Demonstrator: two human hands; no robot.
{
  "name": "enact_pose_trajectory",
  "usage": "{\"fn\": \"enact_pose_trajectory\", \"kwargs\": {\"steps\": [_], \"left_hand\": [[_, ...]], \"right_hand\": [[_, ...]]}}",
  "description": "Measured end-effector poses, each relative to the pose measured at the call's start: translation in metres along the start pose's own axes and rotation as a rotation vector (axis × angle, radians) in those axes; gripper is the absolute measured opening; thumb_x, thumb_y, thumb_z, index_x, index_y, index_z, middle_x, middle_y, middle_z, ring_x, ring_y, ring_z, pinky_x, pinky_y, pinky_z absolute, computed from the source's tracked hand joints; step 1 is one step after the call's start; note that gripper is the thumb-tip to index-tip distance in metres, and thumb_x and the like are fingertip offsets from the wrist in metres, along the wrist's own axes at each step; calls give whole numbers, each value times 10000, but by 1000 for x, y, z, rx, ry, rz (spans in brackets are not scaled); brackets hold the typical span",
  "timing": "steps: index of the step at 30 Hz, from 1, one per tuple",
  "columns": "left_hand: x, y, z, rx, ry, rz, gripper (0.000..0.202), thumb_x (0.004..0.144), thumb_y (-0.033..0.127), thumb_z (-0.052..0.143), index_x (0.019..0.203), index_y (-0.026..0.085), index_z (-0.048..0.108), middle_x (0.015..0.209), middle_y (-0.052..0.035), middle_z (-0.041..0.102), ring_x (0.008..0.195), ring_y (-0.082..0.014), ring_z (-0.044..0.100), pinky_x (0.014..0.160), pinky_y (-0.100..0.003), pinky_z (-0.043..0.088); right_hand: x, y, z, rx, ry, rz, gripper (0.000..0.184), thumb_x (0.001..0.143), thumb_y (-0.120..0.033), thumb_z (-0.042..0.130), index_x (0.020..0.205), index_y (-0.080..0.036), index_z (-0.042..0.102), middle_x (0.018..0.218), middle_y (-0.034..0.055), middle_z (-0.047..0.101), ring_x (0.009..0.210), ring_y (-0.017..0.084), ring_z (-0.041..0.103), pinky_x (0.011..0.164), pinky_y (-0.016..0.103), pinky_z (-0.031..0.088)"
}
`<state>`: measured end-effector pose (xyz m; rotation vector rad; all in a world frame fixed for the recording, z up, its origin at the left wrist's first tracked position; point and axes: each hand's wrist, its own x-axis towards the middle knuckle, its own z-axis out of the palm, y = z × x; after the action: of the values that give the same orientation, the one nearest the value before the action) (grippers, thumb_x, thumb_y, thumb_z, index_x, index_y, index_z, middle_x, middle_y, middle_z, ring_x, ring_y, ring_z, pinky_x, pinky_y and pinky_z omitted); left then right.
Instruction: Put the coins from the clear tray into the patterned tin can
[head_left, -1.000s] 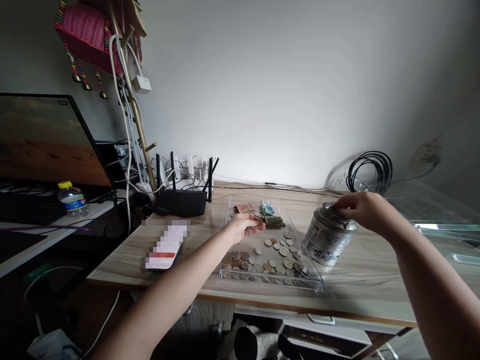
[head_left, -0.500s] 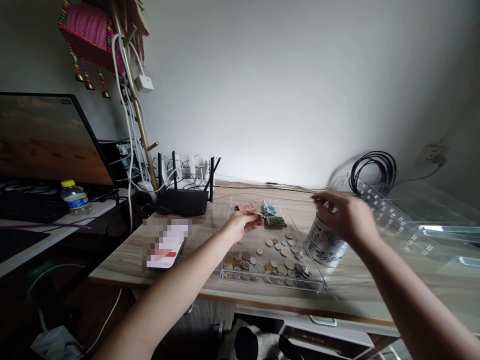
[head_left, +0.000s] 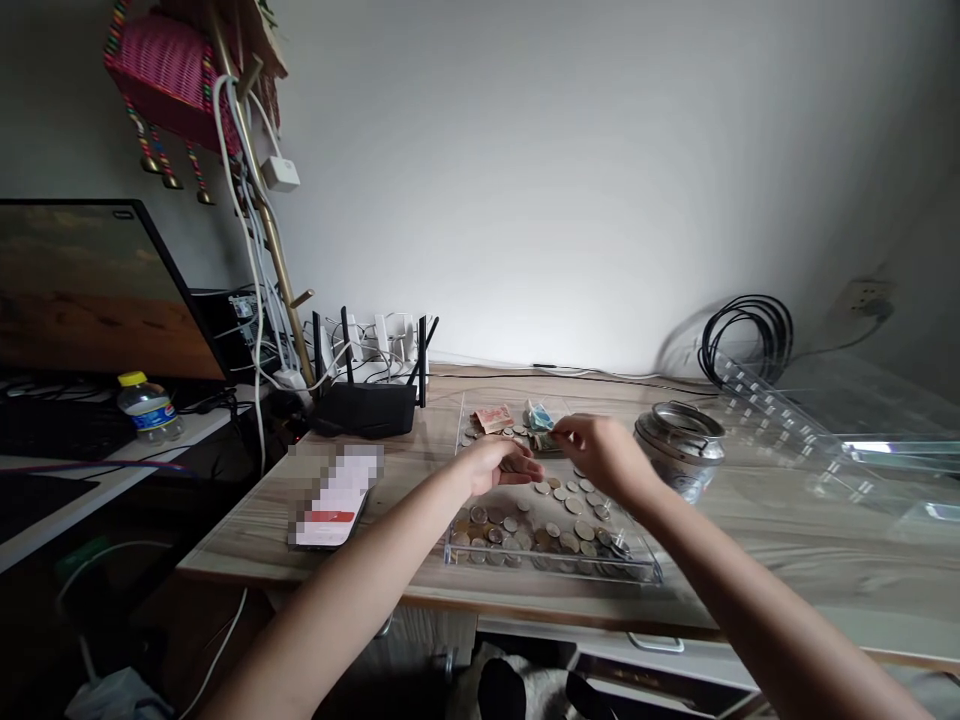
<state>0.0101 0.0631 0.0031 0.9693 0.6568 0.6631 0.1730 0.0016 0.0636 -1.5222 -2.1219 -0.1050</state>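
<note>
My left hand (head_left: 504, 466) is cupped over the clear acrylic tray (head_left: 555, 567), fingers loosely curved and apart; nothing shows in it, though part of the palm is hidden. My right hand (head_left: 606, 452) is close by on the right, its fingertips pinched together beside the green banknote (head_left: 541, 441). What the pinch holds, if anything, is too small to make out. Many coins (head_left: 568, 542) lie in the tray, mostly toward its front. Behind my hands rest a red banknote (head_left: 492, 417) and a blue one (head_left: 538, 415). An open tin can (head_left: 679, 455) stands right of the tray.
A phone (head_left: 337, 500) lies left of the tray, with a black router (head_left: 365, 408) behind it. Clear acrylic pieces (head_left: 810, 440) and a coil of black cable (head_left: 746, 340) occupy the right side. A small bottle (head_left: 150, 408) stands by the monitor (head_left: 75, 290).
My right hand has moved left from above the can to beside my left hand, uncovering the can's open top. My left hand has come slightly lower and nearer, its fingers still curved.
</note>
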Motion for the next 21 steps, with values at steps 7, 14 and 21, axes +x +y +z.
{"fn": "enact_pose_trajectory", "kwargs": {"steps": [7,14,21], "left_hand": [[-1,2,1,-53,16,-19,230,689,-71,334,775,59,504,742,-144,630,736,-194,623,656,-287,496],[-2,2,1,22,61,27,183,708,-53,406,804,78,490,748,-132,630,738,-178,623,573,-206,495],[1,1,-1,82,16,55,101,699,-5,488,749,74,524,708,-101,629,650,-150,623,564,-205,494]], "right_hand": [[-23,56,-78,-154,356,278,188,709,-332,517,814,-220,625,758,53,645,679,195,579,639,307,443],[-9,100,-84,-207,-18,407,128,638,-240,562,730,-246,652,714,14,650,697,205,594,630,305,440],[-5,100,-90,-221,-79,366,93,606,-225,584,637,-251,669,644,12,640,612,203,584,574,313,433]]}}
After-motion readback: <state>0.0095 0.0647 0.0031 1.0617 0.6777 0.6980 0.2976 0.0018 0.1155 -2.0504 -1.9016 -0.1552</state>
